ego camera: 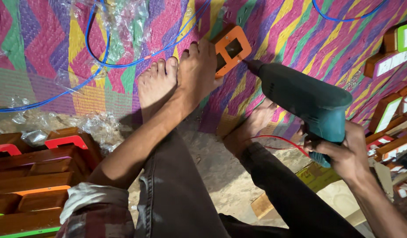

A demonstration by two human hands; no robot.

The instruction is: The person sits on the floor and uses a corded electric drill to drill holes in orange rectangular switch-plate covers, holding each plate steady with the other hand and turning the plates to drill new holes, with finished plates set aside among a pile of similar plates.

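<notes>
Blue cable (97,53) on woven mat (300,26) (crumpled plastic wrap (93,125) nearby), stacked wooden boxes (31,176).

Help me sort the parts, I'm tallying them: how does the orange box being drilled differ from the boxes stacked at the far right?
The orange box shows an open dark window; the stacked boxes carry white or green plates. It lies alone on the mat, held by the left hand, drill tip against it; the others sit untouched. Both have brown-orange frames.
</notes>
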